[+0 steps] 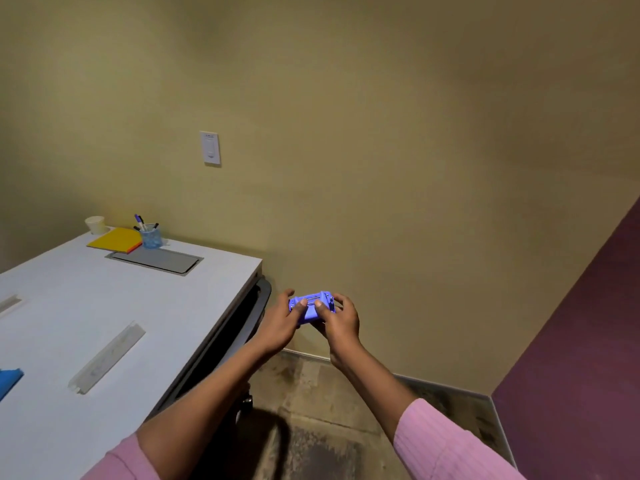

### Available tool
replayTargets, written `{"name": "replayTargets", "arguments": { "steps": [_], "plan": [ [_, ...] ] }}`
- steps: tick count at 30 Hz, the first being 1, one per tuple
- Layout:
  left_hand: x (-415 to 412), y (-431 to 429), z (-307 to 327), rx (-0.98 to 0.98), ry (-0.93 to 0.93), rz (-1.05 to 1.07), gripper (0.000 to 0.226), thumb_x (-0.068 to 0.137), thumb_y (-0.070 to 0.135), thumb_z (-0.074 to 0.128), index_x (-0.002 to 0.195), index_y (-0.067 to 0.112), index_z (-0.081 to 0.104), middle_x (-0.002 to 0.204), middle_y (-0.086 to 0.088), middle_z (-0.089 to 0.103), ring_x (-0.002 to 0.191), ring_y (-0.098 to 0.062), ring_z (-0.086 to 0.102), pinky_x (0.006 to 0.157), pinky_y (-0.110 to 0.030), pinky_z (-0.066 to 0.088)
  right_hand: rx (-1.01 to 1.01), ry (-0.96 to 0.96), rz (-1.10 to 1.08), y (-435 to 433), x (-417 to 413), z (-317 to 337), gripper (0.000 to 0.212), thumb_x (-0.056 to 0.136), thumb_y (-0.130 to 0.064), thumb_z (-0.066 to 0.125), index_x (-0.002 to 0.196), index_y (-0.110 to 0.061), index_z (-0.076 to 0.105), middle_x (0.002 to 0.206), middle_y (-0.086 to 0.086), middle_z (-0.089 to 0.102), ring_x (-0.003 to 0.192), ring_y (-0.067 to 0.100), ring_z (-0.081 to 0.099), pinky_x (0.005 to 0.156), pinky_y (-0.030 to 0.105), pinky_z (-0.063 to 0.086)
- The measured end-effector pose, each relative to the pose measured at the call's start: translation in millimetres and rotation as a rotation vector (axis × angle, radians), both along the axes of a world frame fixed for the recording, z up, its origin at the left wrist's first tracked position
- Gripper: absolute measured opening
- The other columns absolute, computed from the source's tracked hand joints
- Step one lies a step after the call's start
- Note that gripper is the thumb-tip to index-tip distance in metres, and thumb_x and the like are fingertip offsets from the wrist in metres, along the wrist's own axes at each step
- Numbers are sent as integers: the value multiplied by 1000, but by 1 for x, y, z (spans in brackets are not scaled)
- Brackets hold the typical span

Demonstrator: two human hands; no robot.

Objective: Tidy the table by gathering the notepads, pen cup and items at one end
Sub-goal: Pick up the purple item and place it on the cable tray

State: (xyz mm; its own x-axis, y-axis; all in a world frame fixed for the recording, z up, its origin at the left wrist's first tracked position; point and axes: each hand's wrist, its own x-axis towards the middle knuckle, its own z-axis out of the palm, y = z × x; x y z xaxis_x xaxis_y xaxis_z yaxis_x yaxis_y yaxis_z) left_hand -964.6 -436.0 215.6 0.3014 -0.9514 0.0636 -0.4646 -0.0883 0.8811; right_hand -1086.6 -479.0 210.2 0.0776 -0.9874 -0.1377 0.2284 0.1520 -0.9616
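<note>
Both hands, left hand and right hand, clasp a small purple device off the table edge, over bare floor. Notepads and pen cup sit at far end. Loosened fingers mean a drop.

We note colours only. Table: pale grey-white top w/ a darker grey panel. Notepads: yellow over orange-red. Pen cup: clear blue. Paper cup: cream. Gadget betw. both hands: violet-blue. Sleeves: pink, ribbed. Walls: mustard; right side plum. Blue item at left edge.
</note>
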Motion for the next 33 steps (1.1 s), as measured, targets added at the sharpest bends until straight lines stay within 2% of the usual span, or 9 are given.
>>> {"name": "replayTargets", "arguments": {
  "steps": [2, 5, 8, 15, 18, 22, 27, 29, 33],
  "plan": [
    [7, -37, -5, -20, 12, 9, 55, 98, 43, 45, 141, 11, 34, 125, -9, 57, 98, -21, 63, 79, -30, 47, -20, 5, 41, -40, 6, 0, 34, 85, -7, 68, 116, -14, 56, 114, 10, 60, 103, 28, 66, 75, 34, 60],
    [20, -92, -12, -48, 31, 33, 50, 97, 44, 45, 137, 15, 38, 111, 0, 60, 83, -10, 65, 71, -29, 50, -10, -13, 119, -102, 18, 0, 22, 91, -9, 61, 110, -18, 57, 113, 13, 63, 97, 26, 68, 73, 33, 60],
    [35, -145, -17, -33, 48, 74, 48, 97, 45, 45, 135, 17, 39, 107, 2, 63, 78, -9, 67, 73, -32, 52, -14, 20, 198, -163, 31, 2, 22, 92, -5, 57, 111, -16, 57, 116, 17, 63, 96, 26, 67, 74, 31, 59],
    [82, -234, -14, 33, 44, 200, 55, 97, 41, 45, 142, 13, 29, 115, -2, 60, 88, -8, 64, 82, -31, 46, 14, 4, 347, -270, 85, 2, 33, 90, 3, 56, 122, -8, 54, 119, 19, 62, 98, 27, 67, 78, 33, 59],
    [111, -267, -18, 69, 53, 306, 56, 96, 39, 48, 142, 15, 28, 122, -5, 57, 101, -19, 59, 86, -32, 43, 66, -18, 409, -312, 122, -5, 35, 91, 3, 56, 124, -7, 53, 119, 16, 61, 104, 31, 67, 84, 39, 58],
    [147, -306, -28, 92, 59, 441, 53, 96, 41, 48, 137, 13, 31, 114, -3, 59, 95, -19, 62, 88, -36, 49, 100, 14, 512, -367, 178, -11, 41, 90, 2, 56, 129, -5, 46, 112, 8, 61, 106, 31, 66, 92, 44, 55],
    [181, -345, -35, 132, 58, 631, 46, 92, 55, 47, 117, 17, 36, 112, -4, 61, 87, -19, 64, 87, -43, 51, 135, 43, 664, -425, 236, -18, 39, 90, 4, 55, 128, 0, 47, 120, 20, 62, 105, 35, 66, 83, 41, 58],
    [193, -359, -36, 154, 44, 719, 51, 92, 57, 45, 119, 14, 39, 105, -5, 64, 85, -20, 65, 85, -44, 51, 136, 31, 714, -444, 257, -17, 38, 90, 5, 55, 127, 0, 47, 120, 19, 61, 106, 35, 65, 81, 40, 57],
    [211, -378, -35, 177, 144, 891, 58, 93, 56, 42, 126, 9, 38, 105, -6, 62, 80, -19, 67, 72, -32, 48, 160, 26, 795, -468, 293, -19, 27, 90, 5, 55, 114, -7, 51, 109, 11, 61, 94, 25, 67, 73, 34, 57]
  ]
}}
